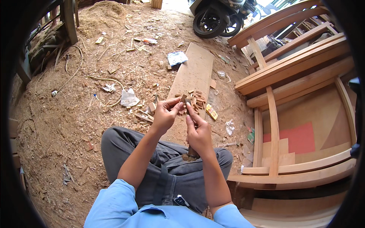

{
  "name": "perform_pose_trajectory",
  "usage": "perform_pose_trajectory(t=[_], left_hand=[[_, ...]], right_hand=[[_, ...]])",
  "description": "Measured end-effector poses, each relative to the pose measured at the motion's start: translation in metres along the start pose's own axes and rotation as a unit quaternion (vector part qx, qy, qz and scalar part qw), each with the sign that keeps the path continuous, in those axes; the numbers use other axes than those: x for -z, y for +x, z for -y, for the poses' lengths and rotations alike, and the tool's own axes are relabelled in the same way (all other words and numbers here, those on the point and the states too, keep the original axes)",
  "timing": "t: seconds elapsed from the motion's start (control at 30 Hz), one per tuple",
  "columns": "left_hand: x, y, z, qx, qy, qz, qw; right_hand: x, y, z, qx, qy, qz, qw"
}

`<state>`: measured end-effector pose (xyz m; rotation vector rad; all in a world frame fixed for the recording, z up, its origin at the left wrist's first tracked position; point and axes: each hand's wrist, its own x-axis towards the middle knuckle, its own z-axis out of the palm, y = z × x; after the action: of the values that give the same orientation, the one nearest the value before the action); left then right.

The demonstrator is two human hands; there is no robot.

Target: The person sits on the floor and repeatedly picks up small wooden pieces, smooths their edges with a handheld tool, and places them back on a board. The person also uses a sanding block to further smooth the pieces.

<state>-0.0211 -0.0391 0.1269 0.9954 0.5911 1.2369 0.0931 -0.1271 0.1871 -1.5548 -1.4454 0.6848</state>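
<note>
My left hand [165,114] pinches a small brown wood piece [183,98] between thumb and fingers, above the near part of a long flat board [192,64]. Close beside it, my right hand [200,136] is closed round a slim, dark tool, mostly covered by the fingers; its kind cannot be made out. A brown handle-like end [192,152] shows below that hand, over my lap, with a patch of wood dust [188,157] by it. Just beyond both hands, a heap of small wood pieces [198,99] lies on the board.
Sawdust and wood scraps cover the floor [72,114]. A yellow packet [211,112] lies right of the board, and a blue-white packet [177,58] rests on its left edge. Wooden frames [296,72] stand along the right. A motorbike wheel [210,22] is at the far end.
</note>
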Motion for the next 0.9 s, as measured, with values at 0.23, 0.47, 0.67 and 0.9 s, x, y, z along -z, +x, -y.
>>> perform_pose_trajectory(t=[0.23,0.47,0.67,0.9], left_hand=[[0.01,0.009,0.018,0.023,0.042,-0.026,0.999],[-0.013,-0.009,0.024,-0.021,0.129,0.0,0.991],[0.012,0.009,0.011,0.093,-0.112,-0.042,0.988],[0.009,0.005,-0.001,0.103,-0.127,-0.062,0.985]], right_hand=[[-0.037,0.007,-0.034,0.016,0.038,-0.082,0.996],[0.043,0.077,-0.016,-0.085,0.086,-0.195,0.973],[0.054,0.018,-0.003,-0.084,0.122,-0.082,0.985],[0.01,-0.01,0.005,-0.128,0.146,0.003,0.981]])
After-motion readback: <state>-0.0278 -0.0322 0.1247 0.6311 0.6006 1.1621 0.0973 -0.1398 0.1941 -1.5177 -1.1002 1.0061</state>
